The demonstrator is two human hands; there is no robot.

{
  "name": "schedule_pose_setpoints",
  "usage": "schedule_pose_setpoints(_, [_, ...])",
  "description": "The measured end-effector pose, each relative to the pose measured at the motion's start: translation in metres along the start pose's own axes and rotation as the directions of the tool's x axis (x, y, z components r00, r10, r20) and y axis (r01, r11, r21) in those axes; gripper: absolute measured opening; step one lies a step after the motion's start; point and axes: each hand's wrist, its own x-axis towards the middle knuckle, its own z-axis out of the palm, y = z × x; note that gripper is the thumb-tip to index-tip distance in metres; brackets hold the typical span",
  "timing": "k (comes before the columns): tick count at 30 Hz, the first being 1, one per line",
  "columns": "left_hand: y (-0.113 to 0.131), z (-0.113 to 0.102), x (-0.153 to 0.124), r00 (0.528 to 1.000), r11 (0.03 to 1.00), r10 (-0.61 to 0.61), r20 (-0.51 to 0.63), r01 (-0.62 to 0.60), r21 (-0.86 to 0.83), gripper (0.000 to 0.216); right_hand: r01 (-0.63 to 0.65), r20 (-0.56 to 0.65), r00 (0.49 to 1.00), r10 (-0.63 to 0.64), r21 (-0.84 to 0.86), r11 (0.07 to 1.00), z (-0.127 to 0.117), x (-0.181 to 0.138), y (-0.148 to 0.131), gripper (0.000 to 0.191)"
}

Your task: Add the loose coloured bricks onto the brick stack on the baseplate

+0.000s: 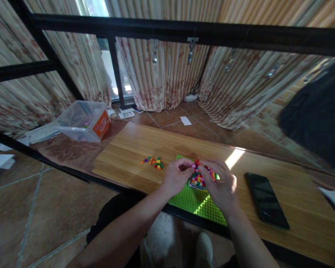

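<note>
A green studded baseplate (188,203) lies at the table's front edge, under both my hands. On it stands a build of small multicoloured bricks (197,181), partly covered by my fingers. My left hand (176,176) is at the build's left side, its thumb and index finger closed in a pinch, with a small pink brick (194,166) at the tips. My right hand (222,182) curves over the build's right side, thumb in front and fingers behind, closed against it. Left of the baseplate, several loose bricks (157,162) in orange, green, yellow and other colours lie in a small pile.
A black phone (266,201) lies on the wooden tabletop (123,160) to the right. Beyond the left end stands a clear plastic box (82,124) with an orange label. A black metal frame (167,31) and striped curtains (167,74) cross the far side. Dark fabric (318,111) shows at right.
</note>
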Motion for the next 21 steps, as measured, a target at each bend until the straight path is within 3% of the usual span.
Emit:
schedule_pose_setpoints(10, [0.001, 0.003, -0.004, 0.999, 0.997, -0.029, 0.028, 0.031, -0.067, 0.01, -0.017, 0.061, 0.998, 0.014, 0.047, 0.999, 0.005, -0.001, -0.004, 0.012])
schedule_pose_setpoints(16, [-0.003, 0.002, -0.001, 0.998, 0.997, -0.052, -0.032, 0.054, 0.055, 0.012, -0.176, -0.09, 0.981, 0.171, -0.059, 0.983, -0.017, 0.007, 0.025, 0.018])
schedule_pose_setpoints(21, [-0.005, 0.001, 0.0, 0.998, 0.994, -0.064, -0.018, 0.066, 0.092, 0.011, -0.148, -0.021, 0.989, 0.147, -0.133, 0.98, -0.018, 0.006, 0.043, 0.022])
